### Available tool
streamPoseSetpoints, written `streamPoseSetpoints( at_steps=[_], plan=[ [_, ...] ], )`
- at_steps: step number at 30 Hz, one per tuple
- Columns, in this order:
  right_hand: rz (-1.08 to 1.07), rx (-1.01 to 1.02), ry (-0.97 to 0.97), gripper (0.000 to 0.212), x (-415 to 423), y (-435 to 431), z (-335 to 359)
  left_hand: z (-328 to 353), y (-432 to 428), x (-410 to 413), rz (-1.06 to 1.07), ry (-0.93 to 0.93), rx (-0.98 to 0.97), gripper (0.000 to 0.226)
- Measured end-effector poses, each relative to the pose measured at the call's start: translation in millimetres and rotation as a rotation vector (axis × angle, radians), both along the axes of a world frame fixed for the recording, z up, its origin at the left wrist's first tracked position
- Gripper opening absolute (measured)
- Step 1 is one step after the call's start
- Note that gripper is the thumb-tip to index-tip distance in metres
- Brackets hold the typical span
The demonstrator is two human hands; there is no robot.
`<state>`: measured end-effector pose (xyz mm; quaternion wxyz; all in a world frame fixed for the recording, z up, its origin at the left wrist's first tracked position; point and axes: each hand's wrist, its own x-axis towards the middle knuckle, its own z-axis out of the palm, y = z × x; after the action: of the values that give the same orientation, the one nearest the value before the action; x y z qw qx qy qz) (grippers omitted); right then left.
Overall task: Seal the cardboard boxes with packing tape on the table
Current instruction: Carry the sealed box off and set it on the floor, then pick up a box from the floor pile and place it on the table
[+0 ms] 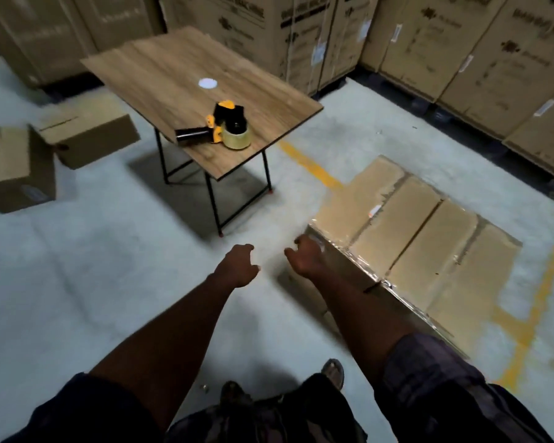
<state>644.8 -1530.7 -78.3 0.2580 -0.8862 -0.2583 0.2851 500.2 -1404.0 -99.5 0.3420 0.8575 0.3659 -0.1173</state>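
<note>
Both arms reach forward and down, forearms bare. The left hand (239, 265) hangs over the floor (93, 266), fingers loosely curled, holding nothing. The right hand (304, 255) is at the near left corner of a taped box row (413, 244) on the floor. Its fingers are curled, and blur hides whether it grips the corner. The row's long axis runs diagonally from that corner toward the near right. The tape gun (218, 129) lies on the counter (173, 75) near its front edge, well apart from both hands, handle pointing left, roll to the right. Two loose boxes (87, 135) sit on the floor at left.
</note>
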Motion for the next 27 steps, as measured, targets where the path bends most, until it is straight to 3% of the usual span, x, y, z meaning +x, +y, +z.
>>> streamPoseSetpoints(
  at_steps=[8,15,27],
  plan=[
    [0.210,0.153,-0.039,0.021,-79.5,154.8,1.3,-1.0,114.9,-102.2,0.256,-0.032,0.009,0.069],
    [0.334,0.231,0.065,0.010,-124.4,282.8,-14.4,6.6,213.1,-146.7,0.456,-0.113,0.020,0.058],
    [0.469,0.216,0.238,0.019,-154.0,511.9,-7.9,45.6,425.5,-172.0,0.798,-0.240,-0.091,0.043]
  ],
)
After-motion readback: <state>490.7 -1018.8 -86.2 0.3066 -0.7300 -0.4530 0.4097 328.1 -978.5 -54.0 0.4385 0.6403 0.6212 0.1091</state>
